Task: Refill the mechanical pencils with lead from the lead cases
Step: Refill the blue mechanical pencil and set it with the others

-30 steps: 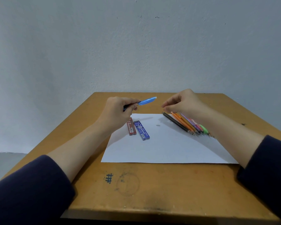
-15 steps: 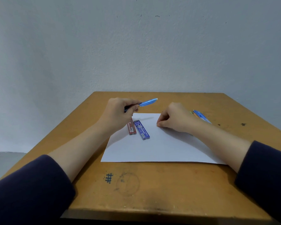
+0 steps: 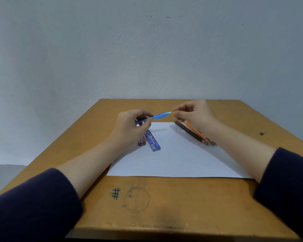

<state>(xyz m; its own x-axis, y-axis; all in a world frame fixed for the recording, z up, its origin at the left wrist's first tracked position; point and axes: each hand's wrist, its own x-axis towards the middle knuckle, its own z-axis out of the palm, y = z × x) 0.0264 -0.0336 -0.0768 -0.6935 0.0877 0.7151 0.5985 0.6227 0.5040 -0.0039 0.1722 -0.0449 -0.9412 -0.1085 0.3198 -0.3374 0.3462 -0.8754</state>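
Two hands meet above the brown wooden desk [image 3: 164, 206]. Your left hand [image 3: 129, 126] grips the translucent blue mechanical pencil [image 3: 157, 116] by its barrel, and your right hand [image 3: 194, 113] pinches a tiny pale piece [image 3: 173, 112] at its far end. The flat blue lead case [image 3: 153, 141] and red lead case [image 3: 141, 141] lie touching on the white paper sheet [image 3: 173, 158].
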